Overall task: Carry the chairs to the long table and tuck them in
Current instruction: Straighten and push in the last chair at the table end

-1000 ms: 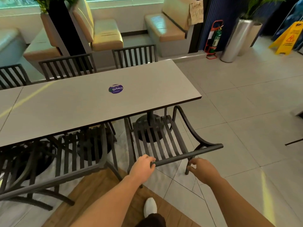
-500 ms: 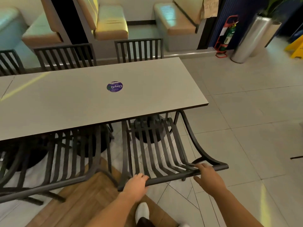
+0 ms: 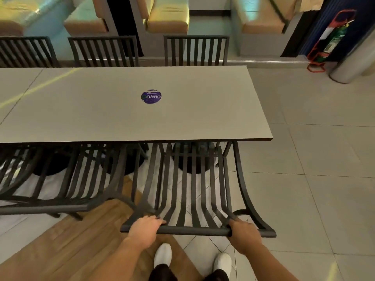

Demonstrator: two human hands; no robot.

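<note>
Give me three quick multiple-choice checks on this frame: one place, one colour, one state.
1. Where is the round sticker?
A. on the long grey tabletop
B. on the floor
C. on a bench cushion

2. What colour are the shoes?
A. black
B. white
C. red

3. How do the hands meet the dark slatted metal chair?
A. both hang free
B. only the left grips
C. both grip its top rail

Answers: 1 A, it sits mid-tabletop. 2 B, both are white. 3 C, left hand and right hand curl over the rail.
</note>
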